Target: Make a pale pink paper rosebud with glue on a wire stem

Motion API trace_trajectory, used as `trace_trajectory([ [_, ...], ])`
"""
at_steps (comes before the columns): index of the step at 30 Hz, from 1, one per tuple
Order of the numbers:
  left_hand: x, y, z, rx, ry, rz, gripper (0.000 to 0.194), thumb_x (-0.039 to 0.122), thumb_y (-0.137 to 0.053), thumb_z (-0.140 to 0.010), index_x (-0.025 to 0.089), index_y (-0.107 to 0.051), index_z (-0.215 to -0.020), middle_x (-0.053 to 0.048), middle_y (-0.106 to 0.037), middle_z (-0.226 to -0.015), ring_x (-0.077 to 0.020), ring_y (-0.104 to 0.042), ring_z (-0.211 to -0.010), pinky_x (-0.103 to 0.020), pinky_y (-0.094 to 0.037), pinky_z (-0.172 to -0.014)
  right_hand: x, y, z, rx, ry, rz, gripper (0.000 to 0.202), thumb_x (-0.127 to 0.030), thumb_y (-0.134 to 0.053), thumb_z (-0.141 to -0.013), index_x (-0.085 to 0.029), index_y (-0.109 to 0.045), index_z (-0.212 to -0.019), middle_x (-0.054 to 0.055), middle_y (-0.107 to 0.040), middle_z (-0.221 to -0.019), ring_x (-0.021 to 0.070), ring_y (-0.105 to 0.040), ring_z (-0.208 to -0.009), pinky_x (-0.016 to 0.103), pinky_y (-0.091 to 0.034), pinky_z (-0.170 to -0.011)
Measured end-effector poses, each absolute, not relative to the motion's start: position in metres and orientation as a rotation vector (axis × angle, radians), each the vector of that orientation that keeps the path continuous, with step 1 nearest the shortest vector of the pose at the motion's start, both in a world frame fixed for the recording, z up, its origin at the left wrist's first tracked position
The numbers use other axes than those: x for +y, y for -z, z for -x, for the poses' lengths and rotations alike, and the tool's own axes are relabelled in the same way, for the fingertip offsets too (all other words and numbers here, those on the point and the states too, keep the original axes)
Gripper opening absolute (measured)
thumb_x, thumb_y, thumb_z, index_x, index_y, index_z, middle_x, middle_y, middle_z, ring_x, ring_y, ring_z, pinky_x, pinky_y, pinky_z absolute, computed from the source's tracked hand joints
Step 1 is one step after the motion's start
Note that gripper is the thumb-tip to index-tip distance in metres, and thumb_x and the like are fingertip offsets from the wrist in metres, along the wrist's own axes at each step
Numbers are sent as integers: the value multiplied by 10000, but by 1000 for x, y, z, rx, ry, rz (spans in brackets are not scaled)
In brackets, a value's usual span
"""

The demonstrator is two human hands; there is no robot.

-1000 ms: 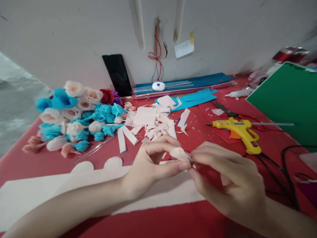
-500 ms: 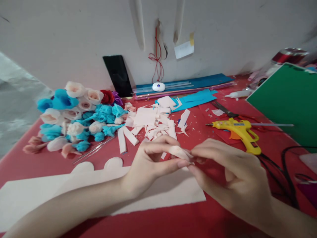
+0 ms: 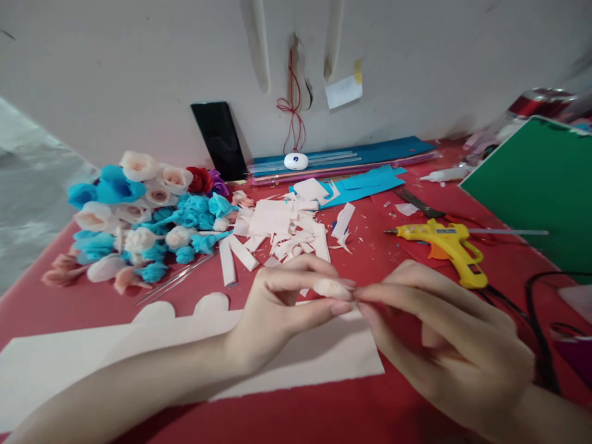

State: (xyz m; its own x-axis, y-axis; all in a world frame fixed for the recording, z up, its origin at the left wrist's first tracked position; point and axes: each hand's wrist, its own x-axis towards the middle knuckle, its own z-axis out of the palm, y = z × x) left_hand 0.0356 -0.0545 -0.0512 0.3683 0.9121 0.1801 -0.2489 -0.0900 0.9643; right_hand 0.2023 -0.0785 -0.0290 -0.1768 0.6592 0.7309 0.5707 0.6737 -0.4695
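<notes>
Between the thumb and fingers of my left hand (image 3: 282, 296) is a small cream paper flower bud (image 3: 330, 288), lying sideways. My right hand (image 3: 444, 333) pinches the bud's narrow end, its thumb and index fingertips closed there. Both hands hover above a long cream strip of crepe paper (image 3: 305, 364) on the table. Two rounded cream petals (image 3: 211, 305) lie along the strip's far edge. Cut cream paper scraps (image 3: 272, 219) are heaped just beyond my hands.
Finished paper flowers (image 3: 139, 191) in blue, cream, pink and red crowd the left. A yellow glue gun (image 3: 446, 240) with a black cord lies at right, near scissors (image 3: 416, 203). A green board (image 3: 531, 185) stands behind it. A black phone (image 3: 219, 139) leans on the wall.
The bud has tilted and turned slightly in my left fingers. My right hand has rolled a little and shifted right, its fingertips still at the bud's narrow end.
</notes>
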Motion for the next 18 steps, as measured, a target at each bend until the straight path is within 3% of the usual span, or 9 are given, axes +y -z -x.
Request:
trace_trajectory([
  [7,-56,52,-37,705,-1100,-1276,167,140,-726,-698,294,-745,-758,20,-668,-775,-73,-622,-747,-152,-515,-726,-82,29,-203,-1864,-168,964,147,-53,-644,-694,-168,-626,-784,-4,-598,-655,62,-551,-546,160,-486,-530],
  [13,-52,55,-35,748,-1110,-1222,75,226,-731,-702,296,-742,-727,2,-650,-771,-104,-593,-756,-196,-499,-712,-78,26,-201,-1829,-406,1030,145,-72,-616,-728,-180,-663,-811,-36,-543,-565,35,-486,-455,133,-409,-425],
  [18,-50,55,-36,696,-1088,-1182,65,245,-713,-726,303,-739,-737,9,-663,-760,-105,-584,-766,-194,-482,-725,-78,29,-203,-1782,-481,1107,81,-104,-645,-711,-162,-656,-768,-40,-512,-561,34,-467,-488,137,-402,-460],
])
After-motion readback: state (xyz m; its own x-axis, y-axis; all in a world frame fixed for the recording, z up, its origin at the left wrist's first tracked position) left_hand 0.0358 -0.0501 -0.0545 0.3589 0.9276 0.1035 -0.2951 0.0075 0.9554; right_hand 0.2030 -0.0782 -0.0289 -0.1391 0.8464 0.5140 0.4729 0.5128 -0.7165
